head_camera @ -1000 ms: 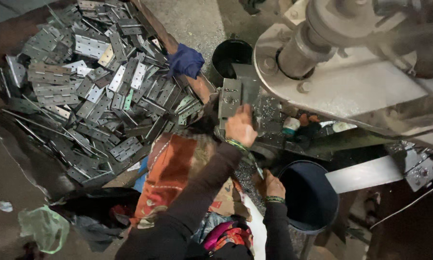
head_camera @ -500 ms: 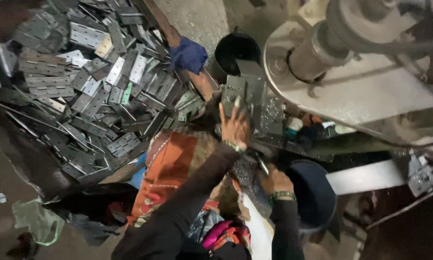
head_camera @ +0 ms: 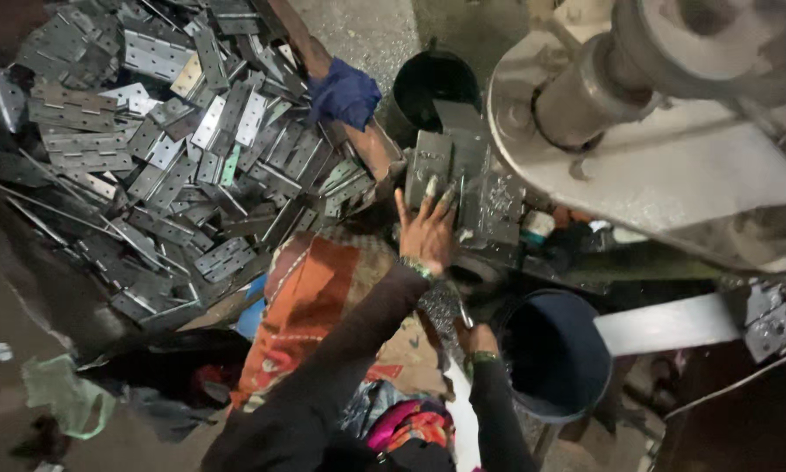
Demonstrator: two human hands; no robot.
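Grey perforated metal plate (head_camera: 431, 166) on the machine bed, pressed flat under the spread-fingered left hand (head_camera: 426, 229), nothing gripped, right hand (head_camera: 477, 338) lower, closed on thin metal tool (head_camera: 463, 312), dark blue bucket (head_camera: 557, 354) just beside, heap of grey hinge plates (head_camera: 174, 149) at left

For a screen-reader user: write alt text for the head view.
The left hand presses flat on grey perforated metal plates at a press machine; the right hand rests beside a dark round bucket. A heap of punched hinge plates lies left.
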